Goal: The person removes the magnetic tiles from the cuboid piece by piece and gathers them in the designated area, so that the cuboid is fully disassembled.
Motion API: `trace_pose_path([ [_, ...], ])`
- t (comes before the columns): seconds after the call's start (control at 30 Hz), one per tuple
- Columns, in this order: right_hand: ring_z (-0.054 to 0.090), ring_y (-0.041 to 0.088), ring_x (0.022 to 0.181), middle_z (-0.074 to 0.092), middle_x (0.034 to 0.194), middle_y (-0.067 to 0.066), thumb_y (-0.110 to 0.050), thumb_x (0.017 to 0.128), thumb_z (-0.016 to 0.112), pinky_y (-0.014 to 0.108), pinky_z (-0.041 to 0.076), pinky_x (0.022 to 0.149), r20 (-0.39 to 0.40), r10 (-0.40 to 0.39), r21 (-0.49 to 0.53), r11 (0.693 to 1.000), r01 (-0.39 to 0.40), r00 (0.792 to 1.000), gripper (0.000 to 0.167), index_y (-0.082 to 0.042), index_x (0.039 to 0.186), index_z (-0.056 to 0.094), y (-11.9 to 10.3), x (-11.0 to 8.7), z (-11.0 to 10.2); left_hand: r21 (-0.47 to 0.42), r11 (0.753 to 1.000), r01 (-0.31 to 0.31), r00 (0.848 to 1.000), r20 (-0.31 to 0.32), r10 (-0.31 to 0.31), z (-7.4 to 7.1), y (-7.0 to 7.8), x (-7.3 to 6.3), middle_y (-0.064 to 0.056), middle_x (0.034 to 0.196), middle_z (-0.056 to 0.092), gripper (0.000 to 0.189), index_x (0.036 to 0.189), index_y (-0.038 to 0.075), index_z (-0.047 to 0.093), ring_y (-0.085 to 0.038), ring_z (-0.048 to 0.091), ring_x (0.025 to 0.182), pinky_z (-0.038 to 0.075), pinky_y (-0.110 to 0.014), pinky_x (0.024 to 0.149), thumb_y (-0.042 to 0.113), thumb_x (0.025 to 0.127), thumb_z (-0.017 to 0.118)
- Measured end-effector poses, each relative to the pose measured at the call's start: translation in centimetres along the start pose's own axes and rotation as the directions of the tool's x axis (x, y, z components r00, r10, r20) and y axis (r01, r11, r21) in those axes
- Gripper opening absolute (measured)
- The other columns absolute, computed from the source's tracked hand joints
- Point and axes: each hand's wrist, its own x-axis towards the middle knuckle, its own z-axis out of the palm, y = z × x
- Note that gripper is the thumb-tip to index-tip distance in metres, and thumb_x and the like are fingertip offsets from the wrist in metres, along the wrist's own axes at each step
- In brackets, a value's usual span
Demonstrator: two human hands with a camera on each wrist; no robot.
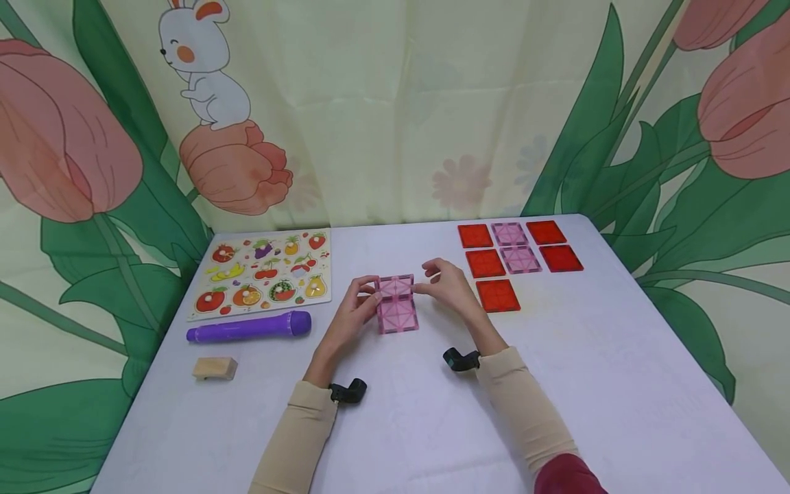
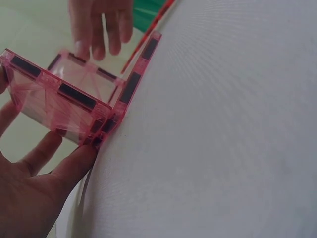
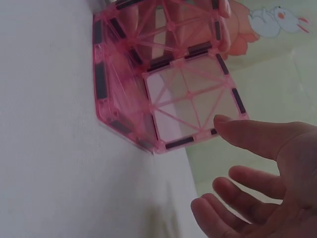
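Three pink see-through magnetic tiles meet at a corner on the table: a flat base tile (image 1: 398,315), an upright back tile (image 3: 190,94) and an upright left side tile (image 2: 54,94). My left hand (image 1: 350,317) holds the side tile from its outer face, fingers partly hidden behind it. From the right, my right hand (image 1: 449,285) touches the back tile's edge with its thumb (image 3: 252,136). Its other fingers are loosely bent and hold nothing.
Red tiles (image 1: 498,295) and pink tiles (image 1: 520,259) lie in rows at the back right. On the left are a fruit puzzle board (image 1: 200,303), a purple stick-shaped thing (image 1: 247,328) and a wooden block (image 1: 214,368). A printed curtain (image 1: 370,137) hangs behind the table.
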Motion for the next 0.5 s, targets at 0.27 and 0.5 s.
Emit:
trace_pose_path([
  [0.27,0.063,0.027,0.113,0.068,0.117,0.011,-0.024,0.09,0.074,0.041,0.058,0.094,0.03,-0.053,0.054,0.997,0.051,0.998,0.037,-0.011,0.124,0.066,-0.3,0.4,1.9,-0.01,1.0,-0.005,1.0,0.004,0.005,0.0,0.0,0.1,-0.007,0.135,0.045,0.046,0.146,0.027,0.041,-0.027,0.054,0.123,0.054,-0.045,0.104,0.037,0.103,0.054],
  [0.5,0.066,0.026,0.104,0.072,0.109,0.009,-0.017,0.094,0.07,0.039,0.059,0.09,0.014,-0.147,0.052,0.988,0.146,0.989,0.022,-0.01,0.115,0.071,0.0,0.5,2.6,-0.006,1.0,0.003,1.0,0.011,-0.003,0.0,0.2,0.0,-0.009,0.136,0.044,0.046,0.146,0.03,0.041,-0.029,0.054,0.124,0.052,-0.045,0.106,0.039,0.103,0.054],
])
